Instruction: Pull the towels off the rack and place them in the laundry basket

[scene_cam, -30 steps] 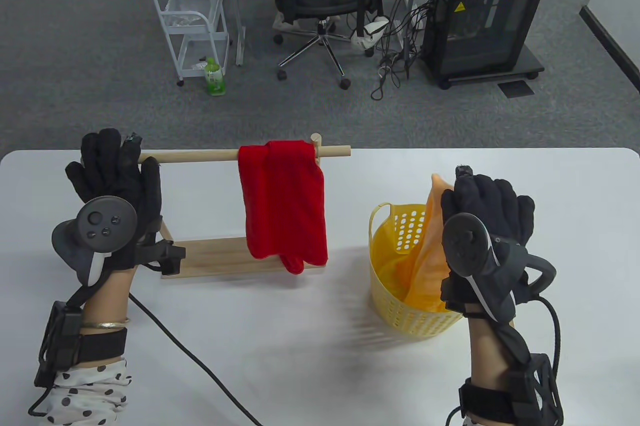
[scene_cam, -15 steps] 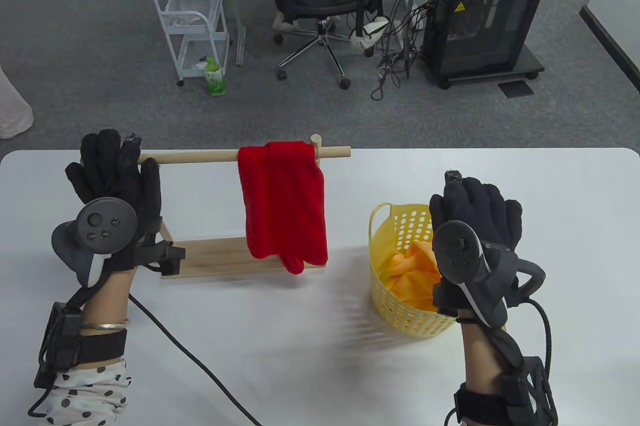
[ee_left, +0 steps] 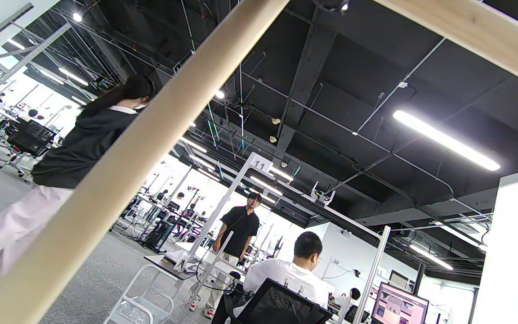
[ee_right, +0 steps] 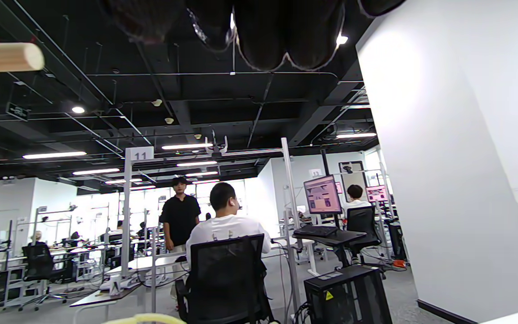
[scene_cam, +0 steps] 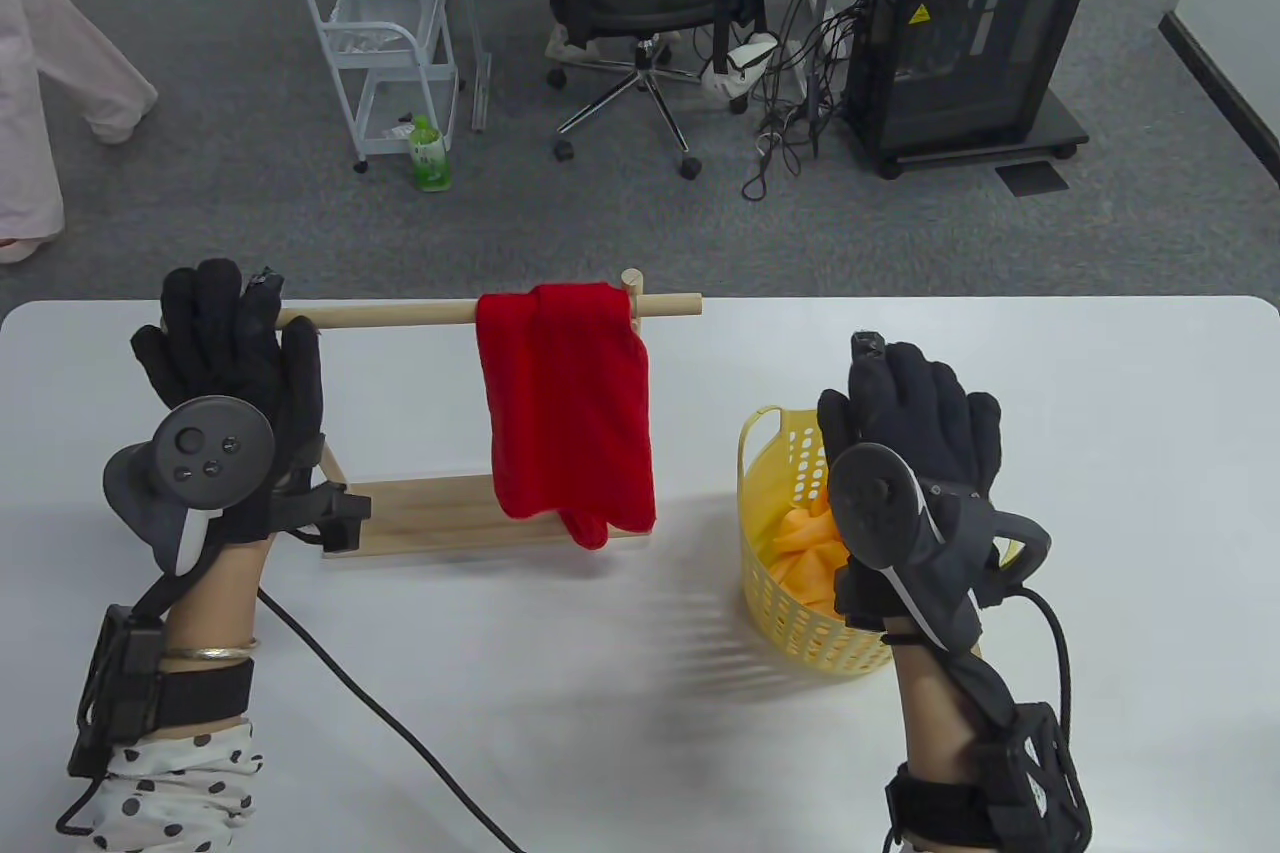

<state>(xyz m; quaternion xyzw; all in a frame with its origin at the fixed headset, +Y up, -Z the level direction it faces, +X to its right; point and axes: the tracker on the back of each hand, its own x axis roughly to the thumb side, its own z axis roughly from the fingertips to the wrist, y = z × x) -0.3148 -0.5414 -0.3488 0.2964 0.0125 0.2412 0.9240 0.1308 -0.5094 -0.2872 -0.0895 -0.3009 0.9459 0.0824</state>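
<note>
Towel (scene_cam: 565, 408) on rack (scene_cam: 420, 311), another in basket (scene_cam: 765, 553).
We see left hand (scene_cam: 225, 383) spread at rack's 9 o'clock end; right hand (scene_cam: 915, 453) relaxed, empty, over basket.

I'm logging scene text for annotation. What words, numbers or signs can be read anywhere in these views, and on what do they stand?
"11": white sign on top of a metal post, seen in both wrist views.
Yellow warning triangle on the black computer case: a symbol only.
Green bottle label: too small to read.
Monitor screens: too blurred to read.

red towel (scene_cam: 565, 413), orange towel (scene_cam: 800, 543), yellow basket (scene_cam: 790, 613), polka-dot sleeve (scene_cam: 180, 788)
</note>
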